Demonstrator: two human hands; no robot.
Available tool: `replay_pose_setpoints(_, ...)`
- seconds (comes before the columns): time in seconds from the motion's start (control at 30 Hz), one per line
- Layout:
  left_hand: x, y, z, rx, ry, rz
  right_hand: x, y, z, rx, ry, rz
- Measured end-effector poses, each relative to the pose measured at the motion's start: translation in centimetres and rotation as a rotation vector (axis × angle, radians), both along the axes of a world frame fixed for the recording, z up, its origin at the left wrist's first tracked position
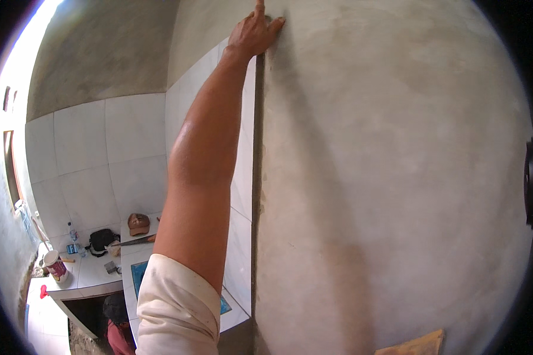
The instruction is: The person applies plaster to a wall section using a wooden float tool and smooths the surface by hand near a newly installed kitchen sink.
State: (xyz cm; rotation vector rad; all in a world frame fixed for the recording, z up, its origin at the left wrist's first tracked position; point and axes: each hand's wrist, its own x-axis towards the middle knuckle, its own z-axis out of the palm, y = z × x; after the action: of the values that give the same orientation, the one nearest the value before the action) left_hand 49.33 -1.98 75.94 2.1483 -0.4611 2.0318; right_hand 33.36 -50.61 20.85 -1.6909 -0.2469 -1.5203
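My left arm, in a white sleeve (177, 302), reaches far up along the wall's corner. At its end my left hand (256, 34) lies against the bare grey wall (385, 148), just above the top of the white wall tiles (210, 77). One finger stretches upward past the picture's upper edge, and the thumb points out to the right. I see nothing held in it, though part of the fingers is cut off. My right hand is out of view.
A tiled counter (95, 275) at lower left bears a paint bucket (55, 266), a black bag (102, 241), a brown cap (138, 224), a handsaw (137, 241) and a plastic bottle (72, 232). Below it, a person in red (119, 337) is partly visible. A wooden board (417, 345) stands at lower right.
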Motion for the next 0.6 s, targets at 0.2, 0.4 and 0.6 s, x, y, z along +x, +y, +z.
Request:
replay_pose_setpoints(0.2, 4.4, 6.8, 5.7, 0.497, -0.37, 0.547, 0.8, 0.1, -0.3, 0.019, 0.004, 0.066)
replay_pose_setpoints(0.4, 1.2, 2.9, 0.1, -0.296, -0.084, -0.219, 0.0, -0.2, -0.4, 0.014, 0.005, 0.012)
replay_pose_setpoints(0.6, 2.4, 4.3, 1.0, -0.182, 0.01, -0.202, 0.1, -0.1, -0.5, 0.012, 0.009, 0.021)
